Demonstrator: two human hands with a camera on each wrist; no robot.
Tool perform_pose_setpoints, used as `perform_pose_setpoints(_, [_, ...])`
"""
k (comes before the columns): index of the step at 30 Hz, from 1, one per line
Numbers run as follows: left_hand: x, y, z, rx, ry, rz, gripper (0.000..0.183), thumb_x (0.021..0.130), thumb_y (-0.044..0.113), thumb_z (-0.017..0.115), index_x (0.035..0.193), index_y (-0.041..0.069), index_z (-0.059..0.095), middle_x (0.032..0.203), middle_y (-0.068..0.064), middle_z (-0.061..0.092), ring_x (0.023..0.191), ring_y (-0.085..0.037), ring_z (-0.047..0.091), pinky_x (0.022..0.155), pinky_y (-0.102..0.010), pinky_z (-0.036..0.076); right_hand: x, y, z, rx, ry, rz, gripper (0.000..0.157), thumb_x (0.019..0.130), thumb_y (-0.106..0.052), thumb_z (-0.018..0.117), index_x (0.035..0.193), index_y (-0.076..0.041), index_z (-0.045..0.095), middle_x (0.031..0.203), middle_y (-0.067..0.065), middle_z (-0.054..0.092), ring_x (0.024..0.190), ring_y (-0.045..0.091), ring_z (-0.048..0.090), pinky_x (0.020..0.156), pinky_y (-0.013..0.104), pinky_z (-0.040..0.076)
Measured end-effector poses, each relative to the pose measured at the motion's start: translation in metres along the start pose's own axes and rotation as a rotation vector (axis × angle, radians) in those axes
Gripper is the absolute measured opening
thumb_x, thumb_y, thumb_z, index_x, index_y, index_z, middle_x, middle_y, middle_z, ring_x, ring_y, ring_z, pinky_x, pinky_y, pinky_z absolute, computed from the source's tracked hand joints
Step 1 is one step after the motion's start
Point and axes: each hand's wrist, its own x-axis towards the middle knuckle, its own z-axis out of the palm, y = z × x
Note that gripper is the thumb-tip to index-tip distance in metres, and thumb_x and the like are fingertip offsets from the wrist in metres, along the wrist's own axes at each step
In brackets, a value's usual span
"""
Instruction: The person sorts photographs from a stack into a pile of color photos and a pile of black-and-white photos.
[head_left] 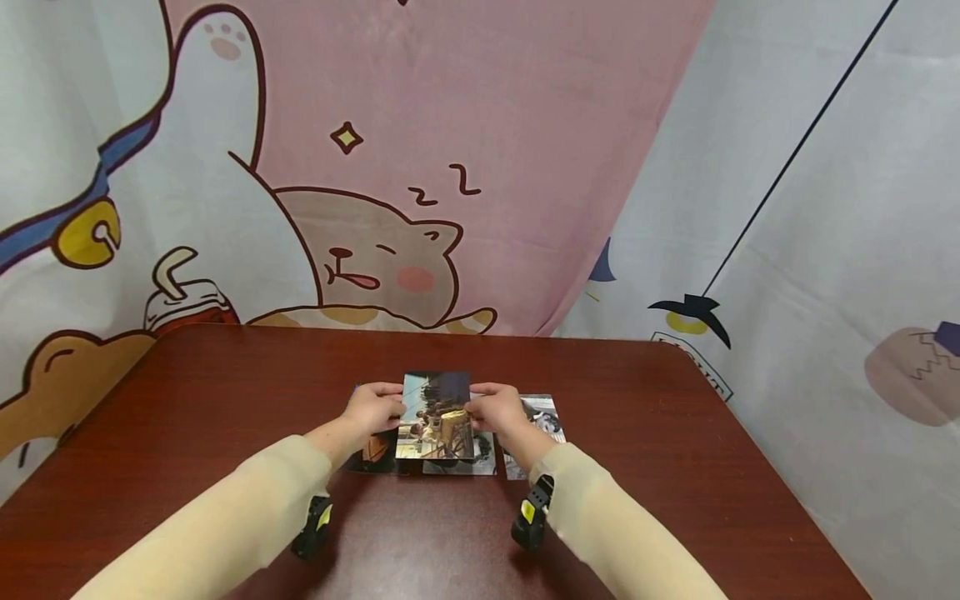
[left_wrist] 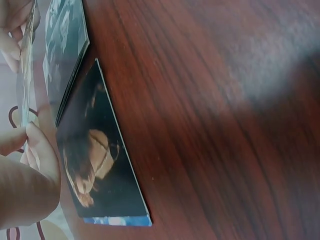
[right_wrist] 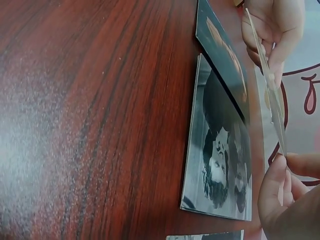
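Observation:
A colour photo card [head_left: 435,421] is raised above the table between both hands. My left hand [head_left: 372,409] pinches its left edge between thumb and fingers. On the opposite edge, my right hand [head_left: 497,408] grips it the same way. Seen from the right wrist, the raised card [right_wrist: 270,87] is almost edge-on. Below it lie photo cards: a dark one with an orange-lit figure [left_wrist: 102,155] at the left, a black-and-white one [right_wrist: 220,150] in the middle, apparently a small stack, and another black-and-white one [head_left: 545,417] at the right. The raised card partly covers the middle one.
The brown wooden table [head_left: 637,467] extends around the cards on all sides. Behind it hangs a cloth [head_left: 525,167] printed with cartoon animals. Each wrist wears a black strapped device, such as the right one [head_left: 532,517].

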Motion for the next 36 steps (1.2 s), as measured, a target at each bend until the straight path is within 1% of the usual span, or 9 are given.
perform_pose_setpoints(5, [0.0, -0.001, -0.01, 0.005, -0.026, 0.016, 0.045, 0.089, 0.002, 0.053, 0.133, -0.004, 0.046, 0.129, -0.026, 0.05, 0.103, -0.026, 0.06, 0.071, -0.025, 0.056, 0.001, 0.002, 0.006, 0.022, -0.017, -0.01, 0.04, 0.079, 0.009, 0.058, 0.119, 0.004, 0.059, 0.074, 0.004, 0.059, 0.056, 0.009, 0.049, 0.046, 0.019, 0.045])
perform_pose_setpoints(9, [-0.001, -0.004, -0.017, 0.02, -0.042, 0.012, 0.046, 0.089, 0.003, 0.052, 0.134, -0.004, 0.045, 0.133, -0.026, 0.048, 0.093, -0.016, 0.06, 0.067, -0.022, 0.054, -0.002, 0.002, 0.012, 0.017, -0.036, -0.005, 0.04, 0.079, 0.009, 0.056, 0.119, 0.005, 0.058, 0.079, 0.008, 0.061, 0.058, 0.01, 0.051, 0.047, 0.018, 0.047])
perform_pose_setpoints(12, [-0.002, -0.005, -0.023, 0.027, -0.052, 0.007, 0.047, 0.089, 0.003, 0.052, 0.134, -0.005, 0.043, 0.136, -0.027, 0.046, 0.084, -0.01, 0.058, 0.065, -0.021, 0.053, -0.005, 0.001, 0.016, 0.008, -0.056, -0.018, 0.042, 0.079, 0.01, 0.055, 0.12, 0.006, 0.057, 0.079, 0.008, 0.061, 0.059, 0.01, 0.052, 0.048, 0.018, 0.049])
perform_pose_setpoints(17, [-0.001, -0.008, -0.029, 0.032, -0.058, -0.017, 0.046, 0.088, 0.003, 0.053, 0.133, -0.006, 0.045, 0.132, -0.026, 0.048, 0.076, -0.01, 0.053, 0.062, -0.021, 0.051, -0.006, 0.0, 0.021, 0.014, -0.078, -0.02, 0.043, 0.078, 0.011, 0.055, 0.12, 0.007, 0.056, 0.071, 0.005, 0.058, 0.056, 0.008, 0.052, 0.047, 0.018, 0.05])
perform_pose_setpoints(20, [-0.001, -0.009, -0.033, 0.028, -0.063, -0.025, 0.046, 0.087, 0.001, 0.054, 0.132, -0.007, 0.044, 0.132, -0.027, 0.047, 0.08, -0.011, 0.054, 0.063, -0.021, 0.052, -0.006, -0.001, 0.024, 0.009, -0.083, -0.012, 0.042, 0.079, 0.011, 0.055, 0.12, 0.006, 0.057, 0.076, 0.011, 0.064, 0.056, 0.008, 0.053, 0.048, 0.019, 0.051])
perform_pose_setpoints(24, [-0.002, -0.008, -0.038, 0.042, -0.064, -0.027, 0.048, 0.087, -0.001, 0.054, 0.133, -0.009, 0.042, 0.134, -0.029, 0.044, 0.09, -0.015, 0.057, 0.066, -0.022, 0.054, -0.007, -0.001, 0.029, 0.007, -0.086, -0.016, 0.042, 0.08, 0.01, 0.055, 0.121, 0.005, 0.057, 0.091, 0.02, 0.067, 0.059, 0.008, 0.054, 0.05, 0.02, 0.052])
perform_pose_setpoints(30, [-0.005, -0.008, -0.044, 0.092, -0.056, -0.023, 0.047, 0.087, -0.004, 0.052, 0.132, -0.013, 0.041, 0.133, -0.032, 0.045, 0.096, -0.019, 0.058, 0.072, -0.026, 0.056, -0.009, -0.002, 0.038, 0.041, -0.085, -0.033, 0.041, 0.079, 0.011, 0.055, 0.12, 0.008, 0.056, 0.098, 0.024, 0.065, 0.056, 0.006, 0.055, 0.048, 0.017, 0.05])
perform_pose_setpoints(33, [-0.005, -0.009, -0.046, 0.109, -0.048, -0.028, 0.047, 0.087, -0.004, 0.052, 0.131, -0.013, 0.042, 0.133, -0.032, 0.045, 0.103, -0.025, 0.058, 0.075, -0.029, 0.057, -0.009, -0.001, 0.042, 0.035, -0.082, -0.034, 0.04, 0.079, 0.011, 0.054, 0.118, 0.008, 0.057, 0.104, 0.028, 0.064, 0.057, 0.006, 0.056, 0.049, 0.018, 0.053])
perform_pose_setpoints(36, [-0.005, -0.01, -0.048, 0.126, -0.045, -0.033, 0.047, 0.086, -0.004, 0.052, 0.132, -0.013, 0.042, 0.134, -0.032, 0.045, 0.111, -0.031, 0.056, 0.079, -0.032, 0.057, -0.008, 0.001, 0.045, 0.023, -0.08, -0.026, 0.04, 0.079, 0.011, 0.055, 0.118, 0.007, 0.058, 0.108, 0.027, 0.062, 0.06, 0.007, 0.057, 0.052, 0.02, 0.055])
